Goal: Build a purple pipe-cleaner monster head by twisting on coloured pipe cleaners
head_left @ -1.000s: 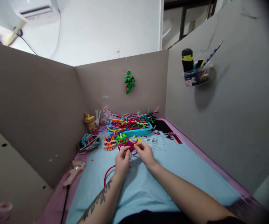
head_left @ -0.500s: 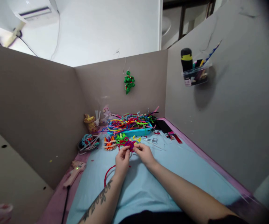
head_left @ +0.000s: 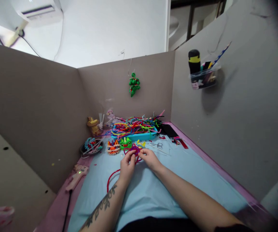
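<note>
Between my hands is a magenta and purple pipe-cleaner piece (head_left: 135, 149), bent into loops like a flower. My left hand (head_left: 127, 162) pinches its left side with thumb and fingers. On the right edge, my right hand (head_left: 148, 158) has its fingertips closed on the same piece. A red pipe cleaner (head_left: 110, 178) curves over the cloth beside my left wrist. Just beyond my hands sit a green fuzzy figure (head_left: 125, 144), an orange and cream one (head_left: 113, 147) and a partly hidden yellow one (head_left: 141, 144).
A blue tray (head_left: 141, 136) heaped with coloured pipe cleaners stands at the back. Scissors (head_left: 156, 145) lie right of my hands. On the left are a dark bowl (head_left: 92, 148) and a pink glue gun (head_left: 77, 178). Grey panels (head_left: 129, 106) surround the blue cloth (head_left: 189, 180).
The looped piece has turned a little in my fingers, showing more of its loops, and uncovers more of the green figure. Both hands keep their hold; the view has shifted slightly.
</note>
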Tool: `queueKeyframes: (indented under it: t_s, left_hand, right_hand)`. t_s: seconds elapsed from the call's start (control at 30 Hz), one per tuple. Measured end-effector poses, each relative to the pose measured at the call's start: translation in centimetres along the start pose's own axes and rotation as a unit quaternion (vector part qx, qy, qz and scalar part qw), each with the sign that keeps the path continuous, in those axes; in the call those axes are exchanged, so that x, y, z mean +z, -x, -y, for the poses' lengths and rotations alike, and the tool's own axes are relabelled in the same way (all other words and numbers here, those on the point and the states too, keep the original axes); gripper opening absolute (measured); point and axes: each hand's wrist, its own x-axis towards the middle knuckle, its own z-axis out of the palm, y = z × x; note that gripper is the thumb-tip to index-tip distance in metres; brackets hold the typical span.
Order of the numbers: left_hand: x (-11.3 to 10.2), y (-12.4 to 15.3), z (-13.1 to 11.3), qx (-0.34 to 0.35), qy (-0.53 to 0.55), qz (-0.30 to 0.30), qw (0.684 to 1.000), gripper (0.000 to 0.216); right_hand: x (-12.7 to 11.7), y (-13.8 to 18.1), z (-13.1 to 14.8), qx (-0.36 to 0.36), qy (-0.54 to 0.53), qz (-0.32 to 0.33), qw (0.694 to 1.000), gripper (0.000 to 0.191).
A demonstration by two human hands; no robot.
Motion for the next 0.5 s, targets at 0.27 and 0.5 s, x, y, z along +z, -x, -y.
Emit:
queueKeyframes:
  t_s: [0.27, 0.5]
  left_hand:
    - [0.01, -0.53, 0.69, -0.113, 0.158, -0.017, 0.981, 0.04]
    - [0.37, -0.25, -0.12, -0.154, 0.193, -0.002, 0.969, 0.043]
  right_hand:
    - [0.07, 0.21, 0.57, -0.023, -0.021, 0.042, 0.999, 0.01]
    - [-0.09, 0.66, 0.33, -0.161, 0.145, -0.035, 0.976, 0.007]
